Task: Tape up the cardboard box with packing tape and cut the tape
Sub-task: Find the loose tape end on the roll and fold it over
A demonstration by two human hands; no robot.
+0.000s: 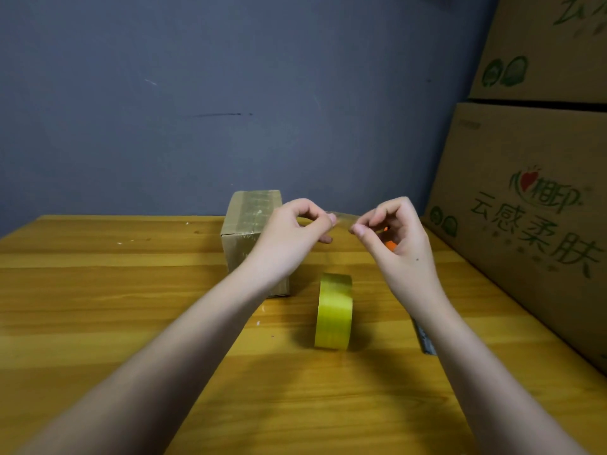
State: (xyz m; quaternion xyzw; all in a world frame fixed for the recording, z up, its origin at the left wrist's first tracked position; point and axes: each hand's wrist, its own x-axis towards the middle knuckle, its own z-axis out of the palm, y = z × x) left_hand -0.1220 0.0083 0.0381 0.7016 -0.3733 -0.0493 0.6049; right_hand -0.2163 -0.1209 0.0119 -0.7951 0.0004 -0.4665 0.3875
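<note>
A small cardboard box (244,224) stands on the wooden table (98,307) near the wall, with clear tape across its top. A yellowish roll of packing tape (334,311) stands on edge in front of it. My left hand (292,236) and my right hand (399,238) are raised above the table. They pinch the two ends of a short clear strip of tape (343,218) stretched between their fingertips. Something orange (390,246) shows behind my right hand, mostly hidden.
Large printed cardboard cartons (525,208) are stacked along the right side of the table. A grey wall closes the back. A dark flat object (427,339) lies by the cartons, partly hidden under my right forearm.
</note>
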